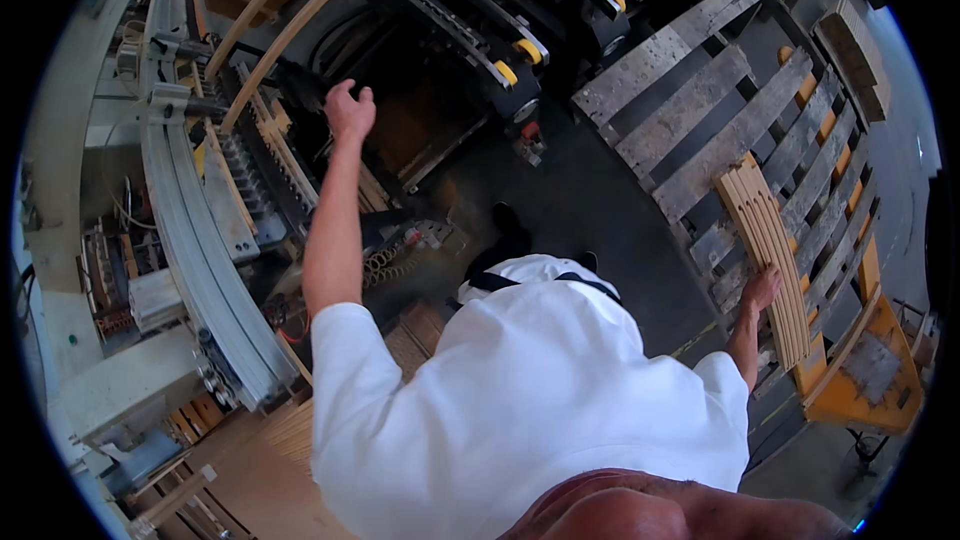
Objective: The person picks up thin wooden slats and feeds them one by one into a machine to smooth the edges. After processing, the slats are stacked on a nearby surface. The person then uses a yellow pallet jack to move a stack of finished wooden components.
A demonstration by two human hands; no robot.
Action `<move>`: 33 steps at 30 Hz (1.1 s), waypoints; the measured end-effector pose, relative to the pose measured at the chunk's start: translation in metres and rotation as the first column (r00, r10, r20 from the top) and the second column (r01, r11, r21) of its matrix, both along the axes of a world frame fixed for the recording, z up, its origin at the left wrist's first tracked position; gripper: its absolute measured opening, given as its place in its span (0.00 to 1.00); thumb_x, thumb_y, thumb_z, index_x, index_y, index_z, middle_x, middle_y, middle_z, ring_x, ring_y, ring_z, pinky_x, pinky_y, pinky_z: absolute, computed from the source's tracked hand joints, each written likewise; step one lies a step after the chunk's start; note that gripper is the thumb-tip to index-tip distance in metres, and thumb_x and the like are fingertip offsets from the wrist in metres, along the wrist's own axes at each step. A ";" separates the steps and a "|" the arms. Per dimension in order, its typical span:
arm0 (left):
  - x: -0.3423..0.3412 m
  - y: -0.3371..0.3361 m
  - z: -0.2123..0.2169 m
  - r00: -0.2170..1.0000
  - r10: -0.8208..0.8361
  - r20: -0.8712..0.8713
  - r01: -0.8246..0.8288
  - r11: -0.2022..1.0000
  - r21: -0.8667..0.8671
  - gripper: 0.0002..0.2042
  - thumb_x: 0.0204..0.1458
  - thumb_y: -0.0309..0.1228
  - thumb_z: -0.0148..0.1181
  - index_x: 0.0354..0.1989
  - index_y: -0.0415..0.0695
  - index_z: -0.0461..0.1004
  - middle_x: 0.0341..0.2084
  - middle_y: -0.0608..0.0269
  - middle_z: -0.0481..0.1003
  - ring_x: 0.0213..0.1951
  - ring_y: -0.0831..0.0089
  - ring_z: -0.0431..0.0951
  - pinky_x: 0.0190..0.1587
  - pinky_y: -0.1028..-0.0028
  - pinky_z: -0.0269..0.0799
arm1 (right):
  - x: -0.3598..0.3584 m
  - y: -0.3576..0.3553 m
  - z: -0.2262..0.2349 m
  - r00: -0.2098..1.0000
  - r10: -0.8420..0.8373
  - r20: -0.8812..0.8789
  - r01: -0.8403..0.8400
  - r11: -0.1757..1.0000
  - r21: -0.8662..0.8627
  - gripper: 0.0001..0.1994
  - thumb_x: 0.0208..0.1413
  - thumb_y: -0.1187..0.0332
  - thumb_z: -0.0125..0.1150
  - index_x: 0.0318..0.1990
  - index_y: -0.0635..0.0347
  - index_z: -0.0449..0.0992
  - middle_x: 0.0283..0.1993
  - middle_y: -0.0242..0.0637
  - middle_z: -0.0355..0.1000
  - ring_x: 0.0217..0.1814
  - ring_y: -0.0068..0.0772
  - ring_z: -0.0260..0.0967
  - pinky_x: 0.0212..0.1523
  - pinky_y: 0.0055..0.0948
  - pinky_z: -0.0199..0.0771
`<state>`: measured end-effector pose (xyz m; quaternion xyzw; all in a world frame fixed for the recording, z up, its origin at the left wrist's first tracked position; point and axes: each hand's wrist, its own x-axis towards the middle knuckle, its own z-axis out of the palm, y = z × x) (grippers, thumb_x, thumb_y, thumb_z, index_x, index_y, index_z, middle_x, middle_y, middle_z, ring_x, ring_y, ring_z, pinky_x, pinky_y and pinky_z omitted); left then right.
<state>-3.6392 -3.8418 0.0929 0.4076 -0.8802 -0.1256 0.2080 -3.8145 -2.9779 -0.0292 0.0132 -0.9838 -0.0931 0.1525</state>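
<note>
My left hand (350, 112) is stretched out over the front of a machine, its thumb apart from loosely bent fingers and nothing seen in it. Nearest to it are two long, thin wooden strips (268, 70) that slant up from the machine's toothed chain rail (245, 175). On the right, my right hand (762, 288) grips the near edge of a bundle of wooden strips (765, 240) lying side by side on a worn pallet (690, 175). Its fingertips are partly hidden against the wood.
Dark conveyor arms with yellow rollers (528, 50) reach in from the top. A yellow cart (870, 370) stands beyond the pallet at lower right. Coiled air hose (380, 265) hangs by the machine. Grey metal rails (205, 250) run along the left, and more wood (290, 435) lies at lower left.
</note>
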 end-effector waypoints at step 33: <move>0.028 0.131 0.057 0.950 -0.306 -0.059 0.303 0.865 0.400 0.19 0.45 0.34 0.66 0.46 0.45 0.73 0.36 0.50 0.74 0.44 0.49 0.74 0.47 0.56 0.71 | -0.056 -0.788 0.260 -0.194 0.977 0.093 -0.939 -0.158 -0.305 0.32 0.46 0.80 0.55 0.62 0.47 0.65 0.40 0.41 0.68 0.46 0.47 0.67 0.45 0.43 0.70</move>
